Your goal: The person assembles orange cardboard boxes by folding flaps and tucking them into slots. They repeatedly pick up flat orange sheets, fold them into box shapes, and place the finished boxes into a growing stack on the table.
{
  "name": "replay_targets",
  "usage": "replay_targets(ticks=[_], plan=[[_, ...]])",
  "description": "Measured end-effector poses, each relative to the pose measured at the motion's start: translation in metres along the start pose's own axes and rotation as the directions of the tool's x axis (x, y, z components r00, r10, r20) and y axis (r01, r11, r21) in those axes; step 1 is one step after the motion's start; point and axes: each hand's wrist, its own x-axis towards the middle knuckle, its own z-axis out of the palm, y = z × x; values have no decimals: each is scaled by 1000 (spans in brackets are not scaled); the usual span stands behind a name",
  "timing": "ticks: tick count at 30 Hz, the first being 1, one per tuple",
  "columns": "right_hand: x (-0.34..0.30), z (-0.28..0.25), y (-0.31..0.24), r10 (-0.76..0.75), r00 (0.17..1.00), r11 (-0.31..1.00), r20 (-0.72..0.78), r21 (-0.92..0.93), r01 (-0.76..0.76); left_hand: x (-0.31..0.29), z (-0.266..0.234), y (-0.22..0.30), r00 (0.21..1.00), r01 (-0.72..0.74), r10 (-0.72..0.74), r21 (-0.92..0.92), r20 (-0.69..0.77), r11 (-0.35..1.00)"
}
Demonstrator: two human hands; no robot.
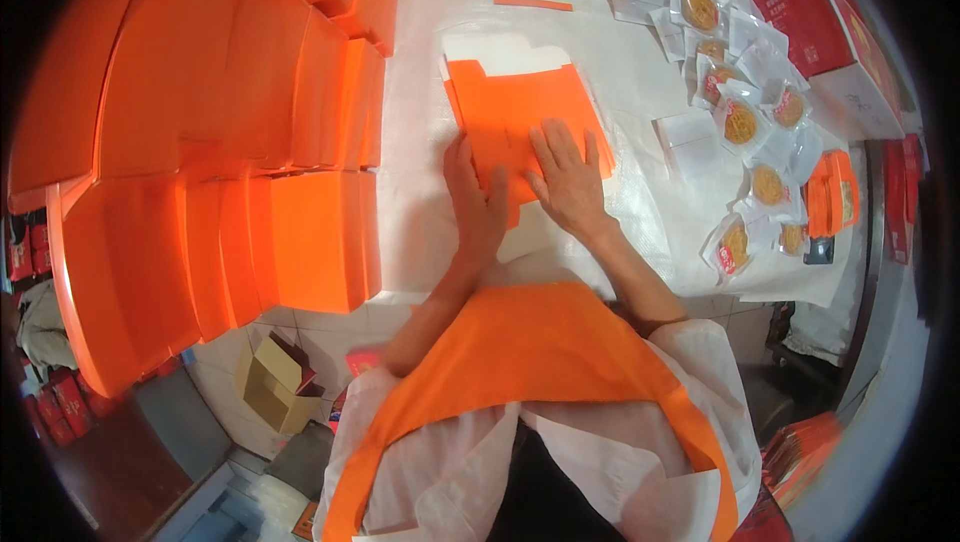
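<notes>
An orange folding carton point(525, 112) with white inner flaps lies on the white-covered table in front of me. My left hand point(477, 197) holds its lower left edge, fingers along the side and thumb on the orange face. Flat on the carton's right part rests my right hand point(570, 174), its fingers stretched out. The carton's underside is hidden. To the right lie several round pastries in clear wrappers, such as one mooncake point(740, 124). A white packet point(692, 145) lies nearest to my right hand on that side.
Large orange boxes point(320, 242) stand stacked along the left. A red and white carton point(810, 17) stands at the far right, above small orange packs point(832, 192). An orange strip point(532, 4) lies farther back. An open cardboard box point(277, 382) sits on the floor.
</notes>
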Motion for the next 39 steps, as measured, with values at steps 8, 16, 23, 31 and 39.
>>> replay_targets(ticks=[8, 16, 23, 31, 39], plan=[[-22, -50, -11, 152, 975, 633, -165, 773, 32, 32, -21, 39, 810, 551, -544, -600, 217, 580], [-32, -65, -29, 279, 790, -751, 546, 637, -174, 17, -29, 60, 867, 438, -494, -574, 66, 692], [-34, -65, -66, 278, 840, -803, 467, 593, -64, -5, -31, 59, 882, 471, -378, -576, 283, 668], [-25, -66, -80, 374, 878, 154, 299, 913, -377, -12, -49, 90, 952, 235, -102, -473, 289, 849], [-30, -71, -82, 47, 755, -263, 654, 737, -622, 1, -55, 57, 891, 414, -449, -545, 75, 729]])
